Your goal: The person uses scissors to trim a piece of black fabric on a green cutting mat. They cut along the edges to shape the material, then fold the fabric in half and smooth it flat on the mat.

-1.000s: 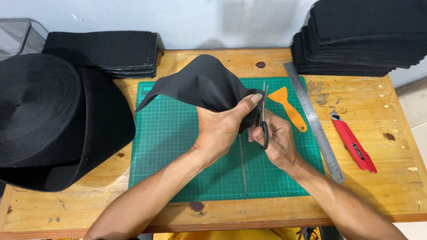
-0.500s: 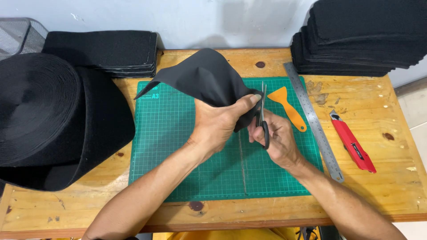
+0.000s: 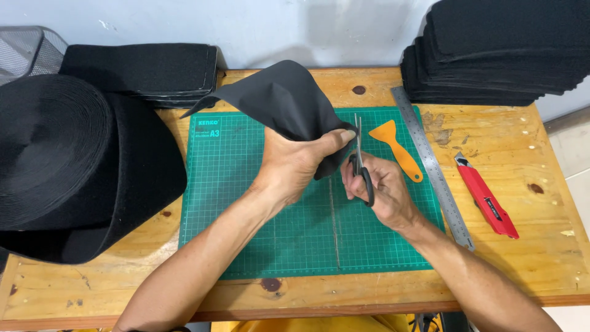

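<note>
Green cutting mat (image 3: 246, 233): left hand (image 3: 295, 166) grip pinches black fabric (image 3: 283, 98) edge; right hand (image 3: 381, 190) grip holds scissors (image 3: 359, 157).

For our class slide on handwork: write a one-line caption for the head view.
Left hand lifts black fabric while right hand works scissors over a green cutting mat.

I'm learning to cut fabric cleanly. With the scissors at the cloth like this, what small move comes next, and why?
Probably close the scissors for a short snip. The left hand pinches the black cloth up off the green mat, its edge right beside the blades, and the right hand is in the handles.
</note>
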